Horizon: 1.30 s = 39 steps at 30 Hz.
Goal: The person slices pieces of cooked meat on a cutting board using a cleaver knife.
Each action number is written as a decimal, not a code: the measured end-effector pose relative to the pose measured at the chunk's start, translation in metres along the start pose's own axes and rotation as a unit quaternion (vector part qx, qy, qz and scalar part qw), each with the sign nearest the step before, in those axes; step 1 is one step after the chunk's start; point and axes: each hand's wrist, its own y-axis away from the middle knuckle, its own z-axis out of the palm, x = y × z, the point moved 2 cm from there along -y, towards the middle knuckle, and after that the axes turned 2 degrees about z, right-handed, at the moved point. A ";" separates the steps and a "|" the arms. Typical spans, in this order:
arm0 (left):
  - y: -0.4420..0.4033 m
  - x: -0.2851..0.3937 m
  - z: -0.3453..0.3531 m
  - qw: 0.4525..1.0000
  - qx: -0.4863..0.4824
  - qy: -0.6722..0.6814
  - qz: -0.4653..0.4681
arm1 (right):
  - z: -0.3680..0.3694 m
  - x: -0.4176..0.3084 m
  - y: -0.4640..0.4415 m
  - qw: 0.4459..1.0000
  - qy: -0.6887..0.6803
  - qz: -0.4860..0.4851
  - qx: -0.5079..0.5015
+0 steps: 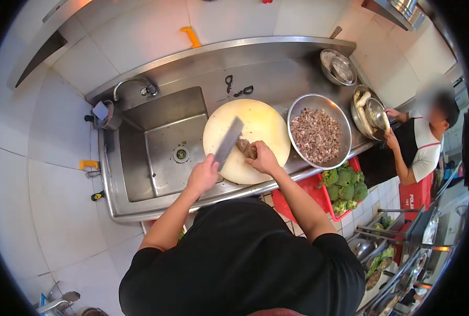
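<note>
A meat piece (pixel 243 146) lies on the cutting board (pixel 270 118), right of the cleaver (pixel 229 142). Left of the board is the sink (pixel 166 142); right, a bowl (pixel 346 130) of chopped meat (pixel 318 136); behind, scissors (pixel 238 94). Broccoli (pixel 353 192) sits in a crate (pixel 327 201) before the table (pixel 282 68).

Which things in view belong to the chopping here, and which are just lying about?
Apparently in the job:
- cleaver, in the left hand
- brown lump, perhaps meat, held by the right hand
- round board under it
- chopped pieces in the metal bowl, probably

Lying about:
- black-handled scissors behind the board
- broccoli
- sink, unused
</note>
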 end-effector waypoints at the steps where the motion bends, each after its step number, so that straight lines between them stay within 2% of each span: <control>1: -0.002 0.016 -0.002 0.999 -0.036 -0.031 -0.008 | 0.002 -0.003 0.001 1.000 -0.001 -0.002 0.014; 5: -0.010 0.058 0.001 0.991 -0.097 -0.088 -0.014 | 0.008 -0.001 0.009 0.996 0.001 -0.012 0.084; 12: 0.008 0.050 0.007 0.977 -0.161 -0.142 -0.018 | 0.011 0.011 0.003 0.995 0.016 0.014 0.101; 15: -0.005 0.046 0.029 0.977 -0.160 -0.144 -0.005 | 0.013 0.014 0.001 0.991 0.040 -0.038 0.122; 20: -0.069 0.072 0.055 0.981 -0.140 -0.133 0.004 | 0.000 0.023 -0.003 0.996 0.024 0.021 0.084; 22: -0.061 0.066 0.052 0.978 -0.153 -0.139 0.012 | -0.007 0.019 -0.004 0.996 0.010 0.062 0.057; 25: -0.014 0.055 0.028 0.968 -0.187 -0.165 -0.009 | 0.005 0.028 -0.014 0.991 0.020 0.095 0.094; 27: 0.013 0.043 0.024 0.971 -0.193 -0.133 -0.043 | 0.008 0.033 -0.018 0.992 0.016 0.074 0.104; 32: -0.041 0.045 0.053 0.981 -0.147 -0.121 -0.033 | 0.008 0.031 -0.011 0.993 0.011 0.061 0.099; 35: -0.048 0.047 0.053 0.983 -0.145 -0.113 -0.031 | -0.009 0.013 0.005 0.998 0.013 0.024 0.061; 36: -0.051 0.050 0.050 0.982 -0.147 -0.112 -0.033 | -0.004 0.018 0.004 0.996 0.027 -0.002 0.085; 38: -0.027 0.038 0.041 0.980 -0.153 -0.118 -0.044 | 0.015 0.034 0.001 0.988 0.050 -0.052 0.135; 39: -0.011 0.029 0.037 0.979 -0.158 -0.122 -0.050 | 0.014 0.039 -0.002 0.995 0.041 -0.026 0.091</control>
